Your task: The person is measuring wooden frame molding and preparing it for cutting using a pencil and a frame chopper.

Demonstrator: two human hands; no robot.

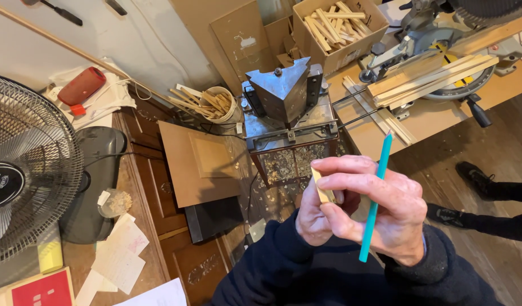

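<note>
Both my hands are held together in front of my chest, in dark sleeves. My left hand (317, 218) pinches a small pale wooden piece (323, 187) between thumb and fingers. My right hand (394, 212) wraps over it, its fingers also touching the wooden piece, and it holds a teal pencil (374, 198) that stands nearly upright with its tip up. Below the hands stands a grey metal cutting machine (286, 93) with a wedge-shaped head.
A mitre saw (442, 34) with wooden strips (431, 76) sits at the upper right. A cardboard box of wood offcuts (334, 25), a cup of sticks (215, 105), a fan (23, 175), a red cylinder (82, 85) and brown boards (198, 164) surround the machine. Another person's black shoes (473, 175) stand on the floor.
</note>
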